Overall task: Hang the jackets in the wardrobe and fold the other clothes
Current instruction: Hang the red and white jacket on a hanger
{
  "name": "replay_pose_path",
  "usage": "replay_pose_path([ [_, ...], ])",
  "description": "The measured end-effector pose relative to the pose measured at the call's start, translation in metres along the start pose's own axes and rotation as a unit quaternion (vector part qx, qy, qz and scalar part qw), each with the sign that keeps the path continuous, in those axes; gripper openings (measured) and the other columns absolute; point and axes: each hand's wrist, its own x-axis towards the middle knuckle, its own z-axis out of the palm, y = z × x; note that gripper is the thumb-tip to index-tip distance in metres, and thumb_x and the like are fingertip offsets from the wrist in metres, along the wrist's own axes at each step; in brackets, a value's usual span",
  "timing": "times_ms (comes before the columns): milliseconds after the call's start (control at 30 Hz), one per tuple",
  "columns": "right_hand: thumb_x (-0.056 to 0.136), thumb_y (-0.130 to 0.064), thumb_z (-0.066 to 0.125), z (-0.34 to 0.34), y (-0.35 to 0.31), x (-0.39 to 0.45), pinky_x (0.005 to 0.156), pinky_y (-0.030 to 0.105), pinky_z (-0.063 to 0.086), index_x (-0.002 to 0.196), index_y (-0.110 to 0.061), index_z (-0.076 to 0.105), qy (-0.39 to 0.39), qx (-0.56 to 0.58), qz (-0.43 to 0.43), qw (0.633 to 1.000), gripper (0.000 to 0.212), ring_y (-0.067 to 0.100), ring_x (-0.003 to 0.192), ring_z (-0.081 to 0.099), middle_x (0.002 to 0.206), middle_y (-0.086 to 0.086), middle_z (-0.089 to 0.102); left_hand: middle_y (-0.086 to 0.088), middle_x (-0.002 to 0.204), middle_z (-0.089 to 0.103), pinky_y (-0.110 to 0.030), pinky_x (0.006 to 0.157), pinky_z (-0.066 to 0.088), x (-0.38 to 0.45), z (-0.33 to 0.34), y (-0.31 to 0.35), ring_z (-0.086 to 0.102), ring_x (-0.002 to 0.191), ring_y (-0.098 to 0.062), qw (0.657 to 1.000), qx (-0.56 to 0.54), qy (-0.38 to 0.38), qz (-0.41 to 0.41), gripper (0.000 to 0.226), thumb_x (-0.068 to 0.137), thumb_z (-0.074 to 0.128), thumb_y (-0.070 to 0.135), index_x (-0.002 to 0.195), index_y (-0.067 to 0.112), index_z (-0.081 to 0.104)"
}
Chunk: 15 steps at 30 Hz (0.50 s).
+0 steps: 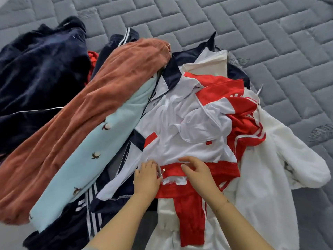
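Step in hand, as judged: zipping the white-and-red jacket (189, 138), topmost on the pile on the bed (234, 24).

Left hand (146, 178): fingers pinch the zip pull (161, 173).

Right hand (198, 173): fingers curl on the red hem.

Next, probably: seat the zip, then hang.

Count: one rust garment (86, 112), one pale-blue (100, 147), one white fleece (281, 168), at least two navy pieces.

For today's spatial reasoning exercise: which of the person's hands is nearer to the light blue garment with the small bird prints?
Left. The left hand lies just right of the light blue garment; the right hand sits farther right, on the red and white jacket.
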Motion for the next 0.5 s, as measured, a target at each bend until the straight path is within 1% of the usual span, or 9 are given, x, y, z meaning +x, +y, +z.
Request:
replay_pose_path([
  [67, 0.091, -0.010, 0.058, 0.008, 0.013, 0.015, 0.094, 0.014, 0.041, 0.113, -0.019, 0.066, -0.014, -0.050, -0.026, 0.998, 0.026, 0.000, 0.111, 0.055, 0.114, -0.012, 0.062, 0.007, 0.130, 0.041, -0.030, 0.090, 0.033, -0.001, 0.015, 0.002, 0.041, 0.117, -0.016, 0.999, 0.051, 0.004, -0.007, 0.039, 0.091, 0.054, 0.048, 0.122, 0.025, 0.050],
  [133, 0.089, -0.010, 0.058, 0.019, 0.022, 0.026, 0.100, 0.014, 0.036, 0.117, -0.020, 0.065, -0.052, -0.114, -0.060, 0.990, 0.030, 0.004, 0.118, 0.049, 0.120, -0.010, 0.059, 0.006, 0.128, 0.046, -0.032, 0.091, 0.036, -0.006, 0.022, 0.003, 0.046, 0.115, -0.018, 0.997, 0.078, 0.014, 0.015, 0.030, 0.091, 0.058, 0.043, 0.115, 0.026, 0.060],
  [200, 0.088, -0.013, 0.059, 0.032, 0.029, 0.033, 0.106, 0.020, 0.029, 0.123, -0.022, 0.064, -0.103, -0.207, -0.088, 0.969, 0.037, 0.012, 0.127, 0.039, 0.133, -0.006, 0.052, 0.007, 0.108, 0.062, -0.033, 0.077, 0.045, -0.011, 0.020, -0.003, 0.059, 0.095, -0.020, 0.994, 0.037, 0.063, 0.085, 0.018, 0.076, 0.079, 0.032, 0.090, 0.024, 0.071],
  [233, 0.087, -0.014, 0.058, 0.038, 0.033, 0.035, 0.108, 0.025, 0.029, 0.126, -0.026, 0.062, -0.124, -0.259, -0.098, 0.953, 0.041, 0.015, 0.131, 0.033, 0.140, -0.007, 0.046, 0.008, 0.094, 0.066, -0.032, 0.067, 0.047, -0.013, 0.020, -0.009, 0.061, 0.082, -0.020, 0.989, 0.008, 0.082, 0.124, 0.018, 0.069, 0.085, 0.026, 0.080, 0.022, 0.071],
  [267, 0.085, -0.014, 0.057, 0.042, 0.037, 0.036, 0.108, 0.030, 0.030, 0.128, -0.031, 0.060, -0.139, -0.302, -0.107, 0.937, 0.046, 0.017, 0.133, 0.029, 0.144, -0.008, 0.040, 0.008, 0.085, 0.066, -0.031, 0.061, 0.046, -0.014, 0.022, -0.016, 0.059, 0.075, -0.020, 0.983, -0.031, 0.091, 0.154, 0.019, 0.068, 0.086, 0.022, 0.076, 0.019, 0.070],
  [333, 0.083, -0.021, 0.060, 0.045, 0.044, 0.035, 0.103, 0.034, 0.031, 0.129, -0.037, 0.058, -0.143, -0.337, -0.129, 0.922, 0.049, 0.018, 0.133, 0.026, 0.145, -0.009, 0.036, 0.007, 0.082, 0.061, -0.028, 0.064, 0.045, -0.016, 0.018, -0.027, 0.053, 0.080, -0.014, 0.978, -0.142, 0.039, 0.148, 0.011, 0.083, 0.075, 0.026, 0.086, 0.019, 0.067],
  [367, 0.083, -0.031, 0.064, 0.045, 0.046, 0.033, 0.101, 0.034, 0.030, 0.126, -0.039, 0.060, -0.136, -0.331, -0.144, 0.923, 0.044, 0.017, 0.131, 0.026, 0.141, -0.009, 0.038, 0.007, 0.084, 0.060, -0.026, 0.068, 0.043, -0.016, 0.015, -0.030, 0.050, 0.084, -0.008, 0.973, -0.196, -0.010, 0.124, 0.009, 0.089, 0.067, 0.031, 0.090, 0.022, 0.066],
  [433, 0.082, -0.049, 0.069, 0.042, 0.049, 0.028, 0.102, 0.036, 0.031, 0.118, -0.038, 0.067, -0.121, -0.298, -0.169, 0.932, 0.038, 0.016, 0.127, 0.032, 0.131, -0.009, 0.048, 0.010, 0.080, 0.063, -0.016, 0.069, 0.038, -0.017, 0.008, -0.033, 0.049, 0.084, 0.000, 0.950, -0.283, -0.078, 0.110, 0.009, 0.093, 0.062, 0.033, 0.086, 0.028, 0.064],
  [500, 0.081, -0.046, 0.072, 0.040, 0.053, 0.021, 0.102, 0.038, 0.035, 0.110, -0.029, 0.073, -0.105, -0.249, -0.185, 0.945, 0.034, 0.016, 0.120, 0.042, 0.117, -0.005, 0.057, 0.020, 0.075, 0.066, -0.009, 0.069, 0.038, -0.021, -0.003, -0.028, 0.054, 0.080, 0.005, 0.927, -0.342, -0.114, 0.102, 0.014, 0.093, 0.062, 0.029, 0.080, 0.034, 0.064],
])
